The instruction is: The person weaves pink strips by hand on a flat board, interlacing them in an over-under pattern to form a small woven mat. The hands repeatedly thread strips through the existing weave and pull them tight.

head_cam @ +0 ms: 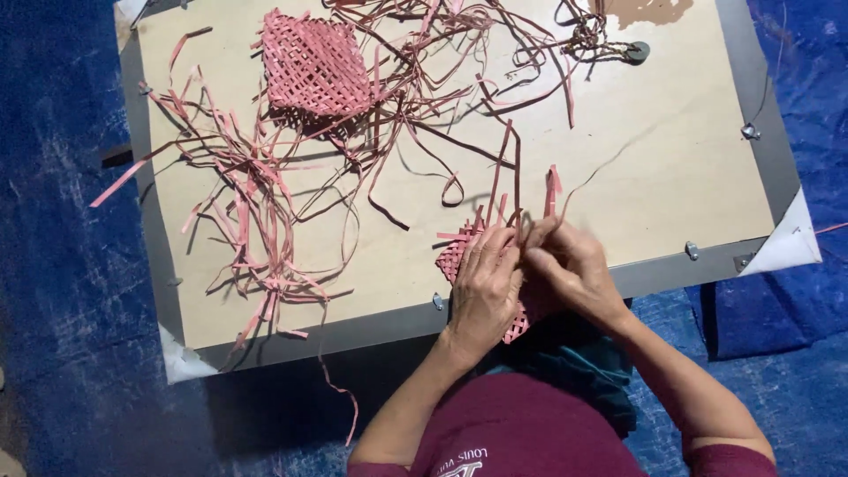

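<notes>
Two hands work on a small pink mat at the near edge of the board. The left hand lies flat on top of the mat with its fingers spread a little, pressing it down. The right hand is just beside it, touching it, with its fingers pinched shut on thin pink strips that stick up from the mat. Part of the mat hangs over the near edge of the board, and the hands hide most of it. The board is pale wood with a grey rim and lies on a blue sheet. At the far side sits a bigger woven piece, pink too, turned like a diamond. It looks like a flat square, and I cannot tell if it is a basket or if anything is in it. Loose strips lie in a messy heap on the left and far parts of the board, and some spill over the left edge. A small round dark thing rests near the far right corner, by a tangle of strips.
</notes>
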